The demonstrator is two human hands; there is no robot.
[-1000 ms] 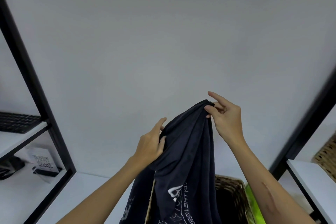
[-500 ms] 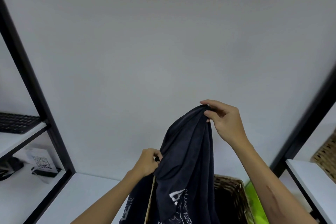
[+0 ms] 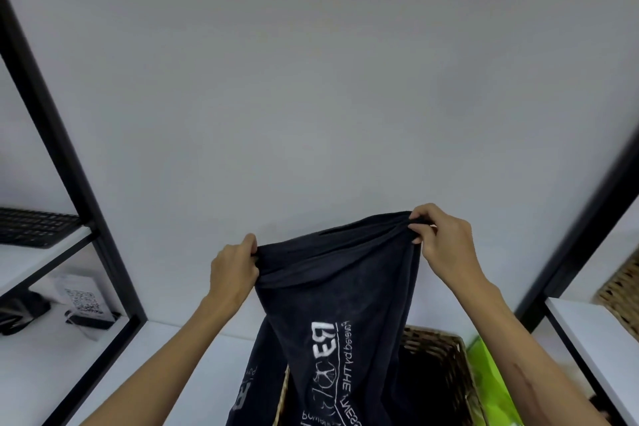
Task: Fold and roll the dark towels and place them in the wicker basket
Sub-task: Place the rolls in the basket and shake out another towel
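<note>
- Head view, the only view: both hands are raised in front of a plain white wall, each gripping the top edge of one dark towel [image 3: 339,315].
- Left hand [image 3: 233,273]: fingers curled shut, pinching a bunched corner of the towel's top edge. Thumb side faces the wall.
- Right hand [image 3: 446,245]: fingertips pressed together on the opposite end of that edge, gathered cloth caught between thumb and fingers. It sits higher than the left hand, so the edge slopes down toward the left.
- The hands are well apart and the top edge runs fairly taut between them, with a few soft folds just below it. Judgement: the towel is held up by its corners so that it hangs open and flat, ready for a first fold.
- Towel relative to the grip: all cloth hangs below the two pinch points. White printed lettering shows on the hanging face, reading mirrored.
- The lower end of the towel drops in front of the wicker basket [image 3: 446,356] and leaves the bottom of the frame; I cannot tell whether it touches the basket's inside.
- The basket stands on the white bench [image 3: 193,356], near its back edge by the wall. Its interior is dark; contents cannot be made out.
- A bright green item [image 3: 491,380] lies just beside the basket's right wall.
- A black shelf frame [image 3: 69,162] flanks the bench on the left, with a keyboard [image 3: 34,226] on an upper shelf.
- Judgement: folding has not yet begun on this towel; rolling and placing remain.
</note>
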